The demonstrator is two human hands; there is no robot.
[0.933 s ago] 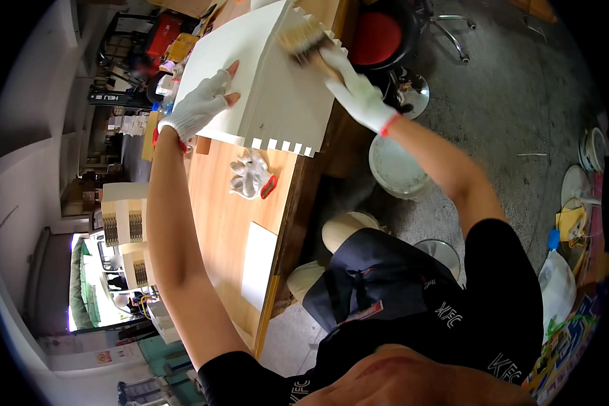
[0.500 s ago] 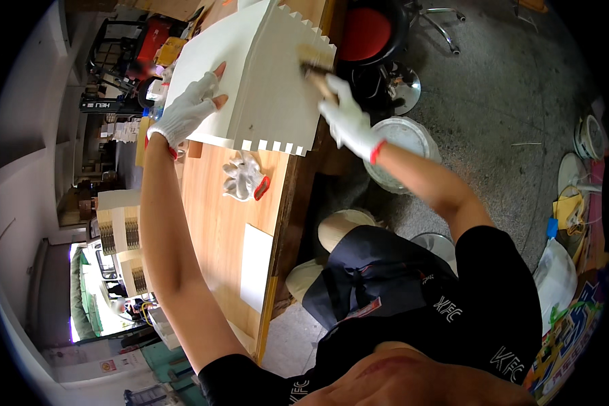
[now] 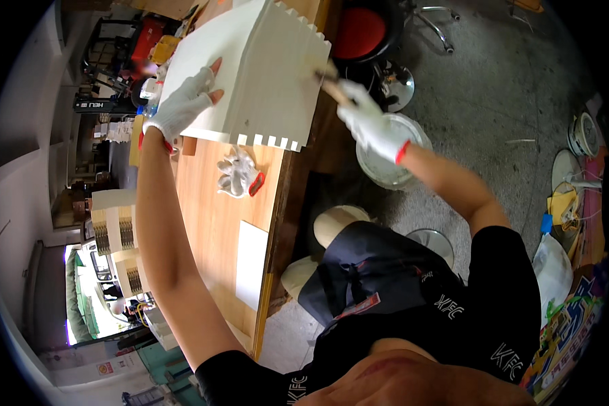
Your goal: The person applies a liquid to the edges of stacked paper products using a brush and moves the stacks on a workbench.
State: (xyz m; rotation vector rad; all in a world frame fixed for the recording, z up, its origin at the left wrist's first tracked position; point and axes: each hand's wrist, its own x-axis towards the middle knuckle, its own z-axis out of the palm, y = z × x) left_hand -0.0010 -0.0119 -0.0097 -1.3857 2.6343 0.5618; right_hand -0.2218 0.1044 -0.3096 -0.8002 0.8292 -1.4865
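A stack of white panels [image 3: 213, 64] with a notched, finger-jointed edge lies on the wooden table. Its side facing me is pale and flat. My left hand [image 3: 188, 101], in a white glove with bare thumb and fingertip, rests spread on the top of the stack. My right hand [image 3: 373, 125], gloved too, grips the wooden handle of a paint brush [image 3: 335, 88]. Motion smears the brush, and its bristles are beside the stack's right edge. Below the right hand stands a round white bucket [image 3: 394, 177], partly hidden by that hand.
A spare white glove [image 3: 239, 172] with red cuff lies on the tabletop [image 3: 206, 203], near a white sheet [image 3: 252, 264]. A red-seated stool [image 3: 360, 32] stands past the table edge. Buckets [image 3: 584, 135] and a plastic bag [image 3: 553, 271] are at the right.
My right hand has moved the brush to the right, away from the side of the stack toward its edge. My left hand stays on top of the stack.
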